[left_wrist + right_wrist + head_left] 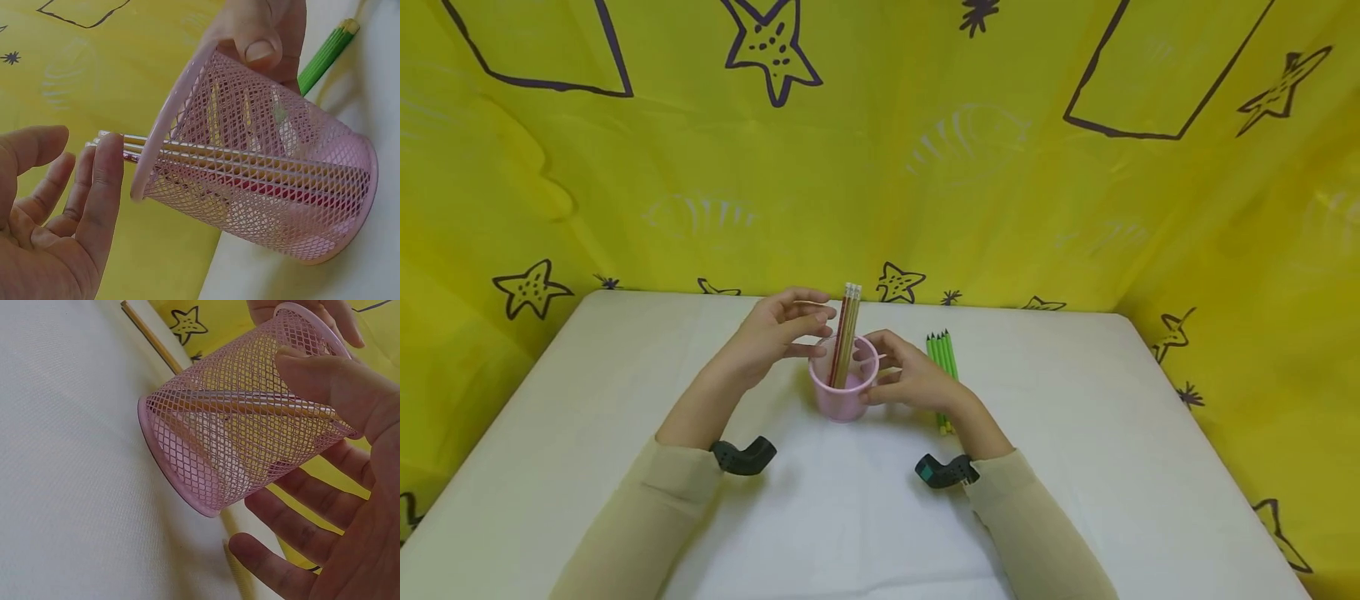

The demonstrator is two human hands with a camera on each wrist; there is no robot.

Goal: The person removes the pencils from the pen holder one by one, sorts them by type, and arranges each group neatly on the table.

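Note:
A pink mesh pencil cup [841, 404] is in the middle of the table, several gold and red pencils [847, 333] leaning inside it with their ends above the rim. My right hand [917, 375] grips the cup from the right; the right wrist view shows the thumb [312, 372] on the mesh and the fingers spread around the other side. Left of the cup, my left hand [775, 333] has its fingers loosely bent by the rim. In the left wrist view those fingers [103, 206] overlap the protruding pencil ends, with nothing held in the palm.
Several bright green pencils [942, 354] lie side by side on the white table [1060, 467], just behind my right wrist. Dark curved devices [745, 457] are strapped to both wrists. A yellow cloth [850, 167] printed with starfish hangs along the table's back and sides.

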